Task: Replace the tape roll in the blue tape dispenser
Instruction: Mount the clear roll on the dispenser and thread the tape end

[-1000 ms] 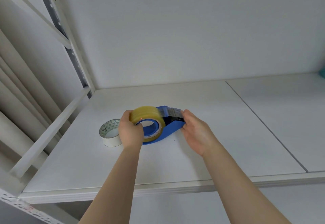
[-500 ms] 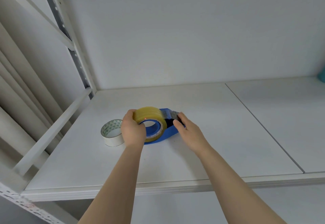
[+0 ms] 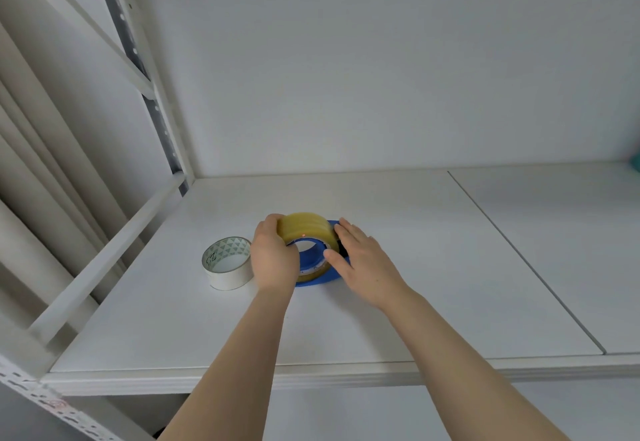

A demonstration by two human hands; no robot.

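Note:
A blue tape dispenser [image 3: 317,282] lies on its side on the white shelf [image 3: 381,319]. A yellowish clear tape roll [image 3: 304,227] sits on its blue hub. My left hand [image 3: 273,257] grips the roll's left side. My right hand [image 3: 360,260] covers the dispenser's right end, with its thumb on the roll's right face and its fingers along the roll's edge; the cutter end is hidden under it. A white tape roll [image 3: 227,264] with a triangle-patterned core stands just left of my left hand.
The shelf's front edge [image 3: 311,376] runs below my forearms. A white rail [image 3: 114,250] and a perforated upright [image 3: 152,104] bound the left side. A seam [image 3: 519,257] splits the shelf board on the right. Something teal [image 3: 636,163] peeks in at the far right.
My right hand has slid left from the dispenser's cutter end onto the roll. My left hand has kept its grip on the roll.

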